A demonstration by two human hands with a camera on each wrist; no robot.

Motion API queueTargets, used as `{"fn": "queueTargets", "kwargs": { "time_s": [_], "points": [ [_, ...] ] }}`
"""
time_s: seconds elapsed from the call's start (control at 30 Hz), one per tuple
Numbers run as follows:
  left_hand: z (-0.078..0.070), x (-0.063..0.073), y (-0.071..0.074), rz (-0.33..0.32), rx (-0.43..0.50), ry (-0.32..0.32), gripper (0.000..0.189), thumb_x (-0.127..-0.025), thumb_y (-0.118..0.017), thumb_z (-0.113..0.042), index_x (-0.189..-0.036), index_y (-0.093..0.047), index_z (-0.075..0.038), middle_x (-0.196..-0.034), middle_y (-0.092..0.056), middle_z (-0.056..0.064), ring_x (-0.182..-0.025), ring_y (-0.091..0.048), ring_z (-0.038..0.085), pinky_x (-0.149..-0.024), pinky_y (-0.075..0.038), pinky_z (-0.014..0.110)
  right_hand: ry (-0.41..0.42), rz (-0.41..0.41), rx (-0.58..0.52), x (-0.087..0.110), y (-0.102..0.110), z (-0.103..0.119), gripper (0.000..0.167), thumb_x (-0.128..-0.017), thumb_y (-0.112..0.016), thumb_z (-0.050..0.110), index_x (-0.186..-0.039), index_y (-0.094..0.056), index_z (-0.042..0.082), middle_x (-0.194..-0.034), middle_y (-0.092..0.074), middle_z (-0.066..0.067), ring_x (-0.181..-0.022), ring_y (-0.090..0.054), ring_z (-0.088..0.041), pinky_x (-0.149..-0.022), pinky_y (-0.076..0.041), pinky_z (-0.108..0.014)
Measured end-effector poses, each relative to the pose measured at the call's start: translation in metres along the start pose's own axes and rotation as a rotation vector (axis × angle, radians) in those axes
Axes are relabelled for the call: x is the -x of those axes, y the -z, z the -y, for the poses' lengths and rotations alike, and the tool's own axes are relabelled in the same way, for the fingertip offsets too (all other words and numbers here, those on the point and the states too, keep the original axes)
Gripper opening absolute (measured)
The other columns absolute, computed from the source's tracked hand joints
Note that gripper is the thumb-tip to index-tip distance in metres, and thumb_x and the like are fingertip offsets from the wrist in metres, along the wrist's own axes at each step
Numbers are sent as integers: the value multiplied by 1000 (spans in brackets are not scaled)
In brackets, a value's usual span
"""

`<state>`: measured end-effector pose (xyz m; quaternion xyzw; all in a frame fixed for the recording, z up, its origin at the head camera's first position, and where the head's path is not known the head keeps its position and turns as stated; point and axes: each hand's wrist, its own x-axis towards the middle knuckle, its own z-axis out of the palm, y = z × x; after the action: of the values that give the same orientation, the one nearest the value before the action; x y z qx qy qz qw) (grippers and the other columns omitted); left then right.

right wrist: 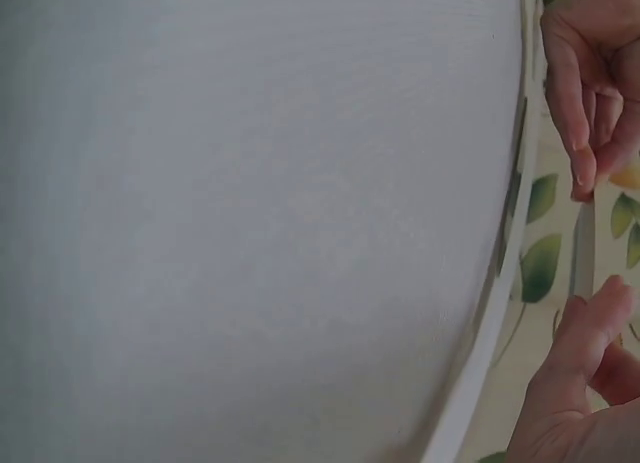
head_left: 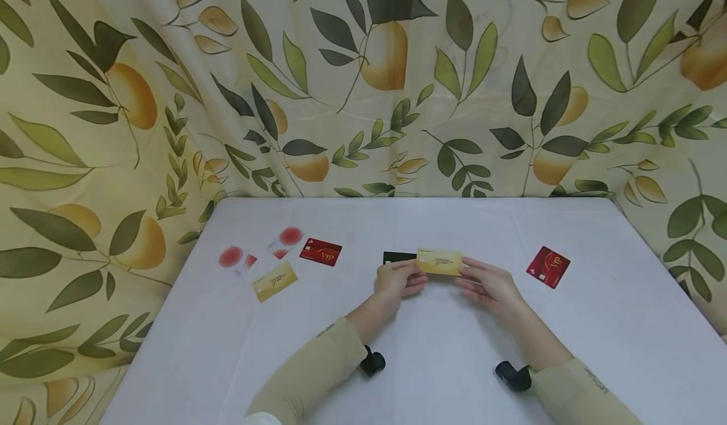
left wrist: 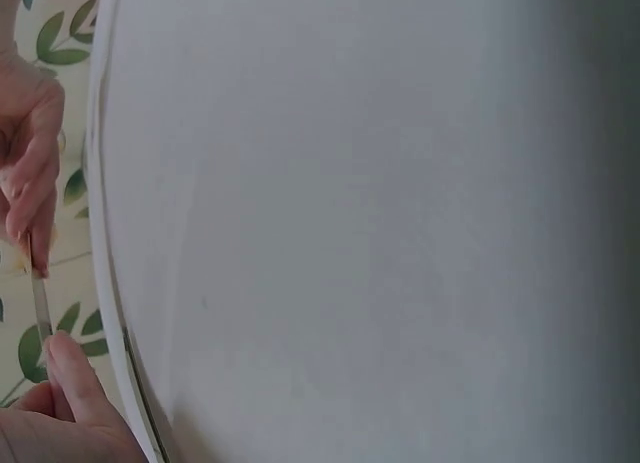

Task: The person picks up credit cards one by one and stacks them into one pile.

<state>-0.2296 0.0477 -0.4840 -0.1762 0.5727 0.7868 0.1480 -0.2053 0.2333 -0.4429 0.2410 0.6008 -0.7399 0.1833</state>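
A gold card (head_left: 439, 262) is held up between both hands over the middle of the table. My left hand (head_left: 396, 283) pinches its left end, while my right hand (head_left: 493, 288) grips the right end between thumb and fingers. Both wrist views show that card (left wrist: 42, 308) nearly edge-on, bridging the two sets of fingertips. Just behind the left hand is a black card (head_left: 397, 257), partly covered by the hand and the gold card.
On the left of the white table (head_left: 454, 368) lie a red VIP card (head_left: 320, 252), another gold card (head_left: 275, 281), and two clear pieces with red circles (head_left: 231, 257). A second red VIP card (head_left: 548, 267) lies to the right. A leaf-and-fruit patterned curtain (head_left: 363, 128) hangs behind.
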Motion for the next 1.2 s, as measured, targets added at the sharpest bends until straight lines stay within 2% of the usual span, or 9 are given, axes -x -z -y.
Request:
{"fn": "queueTargets", "kwargs": {
  "time_s": [0.2,0.5,0.67,0.97,1.2],
  "points": [
    [-6,-4,22,-29,2,24,24,-81,-63,1,-104,-66,1,-79,-68,14,-66,-67,17,-65,-56,33,4,-16,17,-8,-24,-2,54,-89,-59,11,-139,-38,7,-77,-67,6,-68,-67,-9,-65,-55,-22],
    [-11,-7,41,-75,-30,46,24,-82,-63,-2,-106,-64,1,-80,-68,13,-67,-67,17,-65,-56,32,-17,-37,54,-20,-45,-7,50,-88,-60,8,-135,-44,6,-75,-68,1,-63,-67,-11,-64,-55,-24],
    [-14,-5,45,-95,-58,51,23,-84,-61,-3,-107,-63,1,-80,-68,13,-67,-67,16,-65,-56,31,-18,-30,74,-25,-51,-9,48,-88,-59,8,-134,-45,5,-72,-68,-1,-59,-66,-10,-60,-55,-22],
    [-15,-4,49,-135,-117,6,23,-85,-59,-3,-108,-63,2,-79,-67,13,-64,-66,15,-62,-56,29,3,-27,136,-31,-59,-10,45,-88,-59,8,-131,-48,3,-71,-69,-3,-56,-65,-10,-53,-54,-21],
    [-14,-5,49,-119,-150,-1,24,-85,-59,-3,-108,-63,2,-78,-67,12,-61,-66,14,-59,-56,29,55,3,182,-30,-59,-11,46,-88,-58,6,-132,-45,-1,-68,-67,-4,-48,-61,-8,-48,-52,-20]
  ]
}}
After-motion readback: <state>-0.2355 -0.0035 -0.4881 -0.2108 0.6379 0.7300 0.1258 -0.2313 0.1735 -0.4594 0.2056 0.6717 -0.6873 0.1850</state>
